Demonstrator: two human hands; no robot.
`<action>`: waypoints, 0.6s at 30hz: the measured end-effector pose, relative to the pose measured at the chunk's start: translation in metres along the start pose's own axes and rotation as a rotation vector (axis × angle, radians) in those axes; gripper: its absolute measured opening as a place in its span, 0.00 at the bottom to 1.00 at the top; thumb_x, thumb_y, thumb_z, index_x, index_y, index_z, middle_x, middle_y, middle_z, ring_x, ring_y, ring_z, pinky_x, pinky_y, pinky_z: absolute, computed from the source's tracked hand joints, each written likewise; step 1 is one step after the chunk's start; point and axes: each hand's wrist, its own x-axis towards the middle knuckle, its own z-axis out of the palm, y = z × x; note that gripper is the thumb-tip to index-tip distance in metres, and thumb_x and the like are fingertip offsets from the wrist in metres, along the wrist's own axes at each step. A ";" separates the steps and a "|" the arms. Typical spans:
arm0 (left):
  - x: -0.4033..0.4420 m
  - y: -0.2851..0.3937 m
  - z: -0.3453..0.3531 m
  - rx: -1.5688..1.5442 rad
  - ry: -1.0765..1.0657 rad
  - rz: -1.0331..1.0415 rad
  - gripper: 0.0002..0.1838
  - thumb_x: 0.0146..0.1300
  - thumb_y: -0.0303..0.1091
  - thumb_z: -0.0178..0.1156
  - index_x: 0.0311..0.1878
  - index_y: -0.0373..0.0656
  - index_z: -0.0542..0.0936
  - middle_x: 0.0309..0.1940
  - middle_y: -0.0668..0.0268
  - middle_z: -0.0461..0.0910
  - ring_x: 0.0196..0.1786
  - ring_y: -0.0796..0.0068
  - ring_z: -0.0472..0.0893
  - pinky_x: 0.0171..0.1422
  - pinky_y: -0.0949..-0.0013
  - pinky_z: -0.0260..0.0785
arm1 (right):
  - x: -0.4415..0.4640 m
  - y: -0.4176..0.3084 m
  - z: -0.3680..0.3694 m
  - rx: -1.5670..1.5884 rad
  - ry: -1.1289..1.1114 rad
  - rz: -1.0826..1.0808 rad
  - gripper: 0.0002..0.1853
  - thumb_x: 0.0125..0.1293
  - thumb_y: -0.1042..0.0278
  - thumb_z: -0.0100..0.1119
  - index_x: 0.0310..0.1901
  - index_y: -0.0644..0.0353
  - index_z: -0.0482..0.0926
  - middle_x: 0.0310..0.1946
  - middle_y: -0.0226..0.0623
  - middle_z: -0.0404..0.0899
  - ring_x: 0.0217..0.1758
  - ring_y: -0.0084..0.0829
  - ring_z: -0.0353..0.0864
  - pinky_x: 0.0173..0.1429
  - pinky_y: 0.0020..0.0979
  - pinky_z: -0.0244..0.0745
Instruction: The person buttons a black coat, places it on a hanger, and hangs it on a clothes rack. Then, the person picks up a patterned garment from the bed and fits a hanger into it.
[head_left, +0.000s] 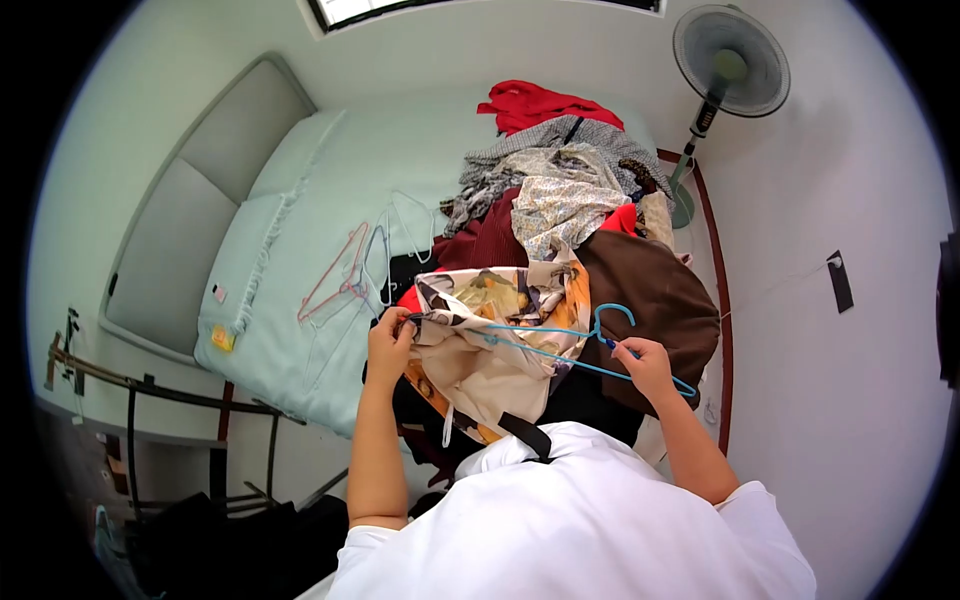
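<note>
My left hand [391, 345] pinches the edge of a patterned garment [560, 290], cream with orange and dark shapes, near its upper left corner. A blue clothes hanger [560, 358] lies partly inside the garment's opening, its hook pointing up and right. My right hand [645, 366] is closed on the hanger near the base of the hook. The garment hangs down in front of me, its pale inside showing. Part of the hanger's left arm is hidden in the cloth.
Piled clothes cover the bed's right side, among them a brown garment [650, 310], a floral cloth [565, 215] and a red one [545, 103]. Several loose hangers [345, 270] lie on the pale bedspread [360, 150]. A standing fan [730, 65] is at the far right, a dark chair frame [130, 385] at left.
</note>
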 end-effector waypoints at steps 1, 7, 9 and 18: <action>-0.006 0.000 -0.004 -0.006 0.010 -0.017 0.05 0.56 0.24 0.52 0.36 0.36 0.74 0.20 0.70 0.73 0.23 0.84 0.68 0.27 0.78 0.60 | 0.001 0.005 0.002 -0.010 -0.020 -0.002 0.11 0.55 0.63 0.57 0.26 0.62 0.80 0.14 0.35 0.73 0.17 0.24 0.70 0.25 0.25 0.62; -0.036 -0.028 -0.026 0.008 0.123 -0.052 0.05 0.55 0.24 0.53 0.35 0.36 0.74 0.19 0.71 0.72 0.23 0.85 0.68 0.26 0.78 0.60 | 0.008 0.006 0.017 -0.038 -0.194 -0.108 0.10 0.55 0.62 0.58 0.27 0.60 0.81 0.17 0.35 0.77 0.18 0.25 0.73 0.26 0.25 0.65; -0.047 -0.041 -0.031 0.004 0.083 -0.162 0.04 0.57 0.22 0.52 0.36 0.36 0.74 0.23 0.73 0.72 0.26 0.87 0.68 0.30 0.80 0.61 | 0.010 -0.005 0.019 -0.084 -0.232 -0.101 0.09 0.55 0.65 0.58 0.27 0.62 0.80 0.16 0.34 0.76 0.19 0.22 0.72 0.26 0.23 0.64; -0.101 -0.148 -0.013 -0.142 0.339 -0.322 0.06 0.56 0.23 0.53 0.37 0.36 0.73 0.23 0.71 0.73 0.26 0.85 0.70 0.32 0.79 0.63 | 0.018 -0.005 0.029 -0.185 -0.257 -0.124 0.09 0.56 0.67 0.58 0.26 0.65 0.79 0.15 0.32 0.73 0.20 0.18 0.69 0.26 0.22 0.62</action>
